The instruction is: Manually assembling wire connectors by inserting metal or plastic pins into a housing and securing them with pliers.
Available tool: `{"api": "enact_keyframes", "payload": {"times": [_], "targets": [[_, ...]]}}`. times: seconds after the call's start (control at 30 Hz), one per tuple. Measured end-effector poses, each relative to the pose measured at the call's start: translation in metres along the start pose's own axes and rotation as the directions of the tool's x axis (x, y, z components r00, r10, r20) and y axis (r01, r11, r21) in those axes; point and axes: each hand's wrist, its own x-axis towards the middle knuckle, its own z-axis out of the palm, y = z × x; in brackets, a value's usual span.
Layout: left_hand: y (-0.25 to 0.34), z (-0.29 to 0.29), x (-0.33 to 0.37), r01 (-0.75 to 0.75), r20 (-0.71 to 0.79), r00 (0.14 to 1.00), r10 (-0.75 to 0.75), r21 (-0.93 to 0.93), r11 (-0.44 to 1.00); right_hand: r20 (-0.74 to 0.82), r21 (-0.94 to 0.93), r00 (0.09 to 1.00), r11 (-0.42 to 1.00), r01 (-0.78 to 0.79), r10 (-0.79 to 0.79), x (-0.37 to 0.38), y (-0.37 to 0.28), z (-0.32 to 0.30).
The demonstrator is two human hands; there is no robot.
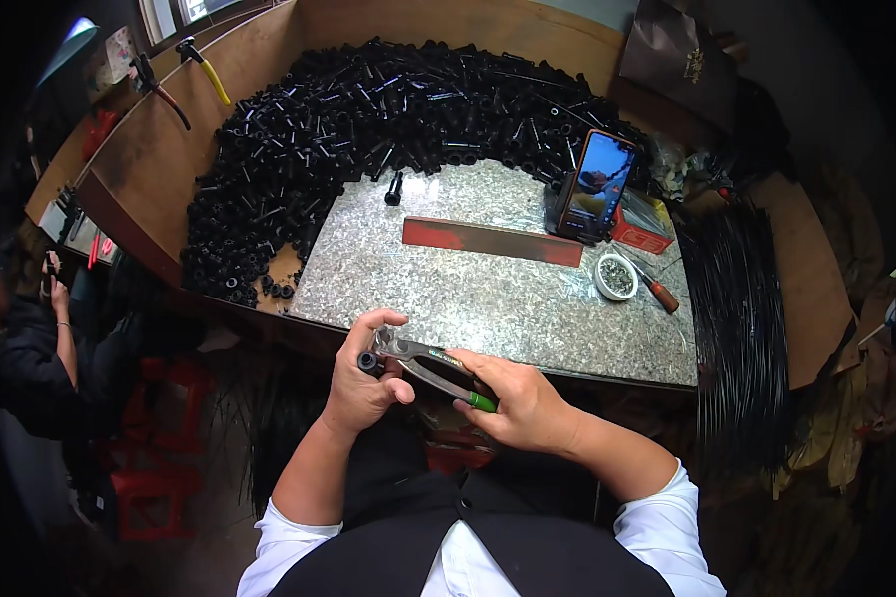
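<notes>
My left hand [360, 386] is closed around a short black tubular part [370, 364], whose hollow round end faces up between the fingers. In my right hand [524, 402] is a pair of pincers [423, 360] with green on its handles. Their metal head reaches across to the left hand, right beside the black part; whether the jaws touch it I cannot tell. Both hands are just off the near edge of a speckled grey stone slab [418, 289]. A single black part [394, 189] lies on the slab's far left area.
A huge heap of black parts [368, 109] fills the wooden-walled bench. On the slab lie a red-and-black bar [488, 242], a white bowl [616, 278], a screwdriver [659, 294] and a propped phone [597, 184]. Long black strands [737, 308] hang at right. Another person [45, 358] sits left.
</notes>
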Motion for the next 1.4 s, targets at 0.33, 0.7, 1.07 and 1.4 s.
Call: {"api": "enact_keyframes", "payload": {"times": [0.33, 0.7, 1.07, 1.4], "targets": [[-0.003, -0.002, 0.000, -0.020, -0.013, 1.000, 0.020, -0.043, 0.999, -0.057, -0.006, 0.997, 0.999, 0.043, -0.043, 0.001, 0.001, 0.001], [0.001, -0.002, 0.001, -0.019, 0.008, 1.000, 0.019, 0.069, 0.997, 0.071, -0.385, 0.996, 0.923, -0.020, 0.051, -0.017, 0.000, -0.026], [0.006, 0.008, 0.000, -0.004, 0.038, 0.999, 0.002, 0.049, 0.999, 0.108, -0.462, 0.994, 0.887, 0.025, 0.028, -0.018, -0.007, -0.028], [0.002, 0.000, 0.000, -0.019, 0.043, 0.999, 0.015, 0.098, 0.995, 0.069, -0.446, 0.997, 0.892, 0.073, -0.047, -0.017, -0.005, -0.026]]}}
